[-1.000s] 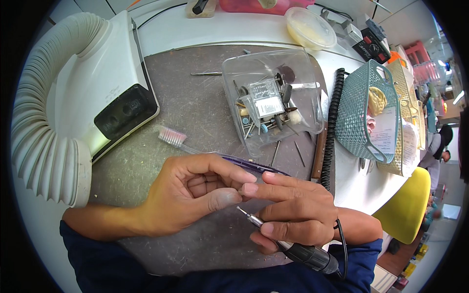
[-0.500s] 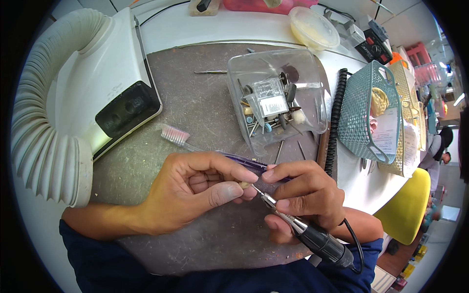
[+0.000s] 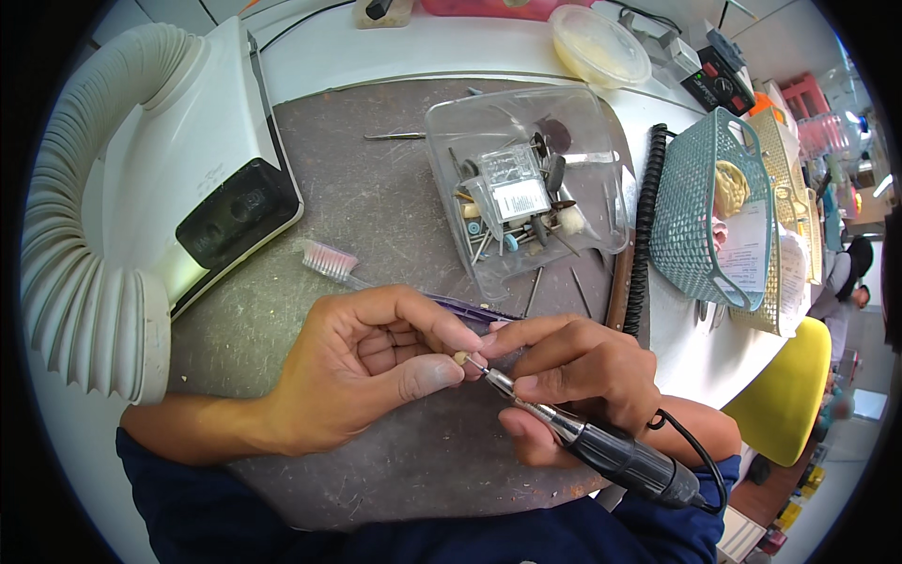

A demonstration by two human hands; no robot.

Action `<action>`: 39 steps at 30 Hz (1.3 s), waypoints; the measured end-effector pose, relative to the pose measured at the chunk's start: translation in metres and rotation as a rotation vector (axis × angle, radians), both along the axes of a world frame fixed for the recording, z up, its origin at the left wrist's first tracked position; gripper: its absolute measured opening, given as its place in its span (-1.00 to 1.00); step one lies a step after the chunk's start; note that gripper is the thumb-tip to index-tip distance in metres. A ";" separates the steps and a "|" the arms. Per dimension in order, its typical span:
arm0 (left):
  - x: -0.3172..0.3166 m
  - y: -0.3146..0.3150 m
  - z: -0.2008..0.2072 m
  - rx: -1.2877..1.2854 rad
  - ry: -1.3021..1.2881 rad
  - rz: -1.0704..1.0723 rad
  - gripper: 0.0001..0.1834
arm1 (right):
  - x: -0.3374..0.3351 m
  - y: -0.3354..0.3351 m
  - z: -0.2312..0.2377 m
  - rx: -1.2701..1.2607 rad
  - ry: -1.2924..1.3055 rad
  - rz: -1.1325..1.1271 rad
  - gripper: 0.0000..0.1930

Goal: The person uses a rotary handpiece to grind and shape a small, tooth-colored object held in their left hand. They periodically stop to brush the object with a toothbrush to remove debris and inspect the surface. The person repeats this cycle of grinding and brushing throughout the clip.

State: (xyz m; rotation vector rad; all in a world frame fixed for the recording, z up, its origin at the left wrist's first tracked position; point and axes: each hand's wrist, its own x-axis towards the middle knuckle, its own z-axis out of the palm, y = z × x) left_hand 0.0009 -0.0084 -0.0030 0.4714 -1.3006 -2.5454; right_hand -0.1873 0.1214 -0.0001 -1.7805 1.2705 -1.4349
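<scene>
My left hand (image 3: 352, 376) pinches a small cream-coloured piece (image 3: 460, 357), tooth-like in shape, between thumb and fingertips. Pale dust coats the thumb tip. My right hand (image 3: 587, 371) is closed around a rotary handpiece (image 3: 625, 456) with a silver nose, a black body and a cable at its rear. Its thin bur points up and left to the piece; whether they touch I cannot tell. Both hands' fingertips meet above the bur. Behind them lies a toothbrush (image 3: 329, 260) with pinkish bristles and a purple handle, partly hidden by my hands.
A clear plastic box (image 3: 449, 127) of burs and polishing discs stands beyond my hands. At left is a white machine (image 3: 221, 122) with a ribbed hose (image 3: 66, 254). Baskets (image 3: 700, 211), a coiled cord (image 3: 645, 244) and a yellow chair (image 3: 785, 399) are at right; a person (image 3: 846, 273) is further off.
The handpiece's rear end has swung a little to the right and down. My right fingers have shifted along it, and the small piece sits slightly turned in my left fingertips.
</scene>
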 end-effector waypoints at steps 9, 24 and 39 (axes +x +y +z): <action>0.001 0.000 -0.002 -0.018 -0.008 -0.008 -0.79 | 0.004 -0.003 0.001 0.007 0.030 -0.045 -0.68; 0.002 0.007 0.001 -0.165 -0.076 0.072 -0.79 | 0.005 0.000 0.000 -0.104 -0.065 -0.096 -0.79; 0.005 0.005 -0.001 -0.215 -0.069 0.044 -0.77 | 0.008 0.006 -0.005 -0.072 -0.107 -0.118 -0.78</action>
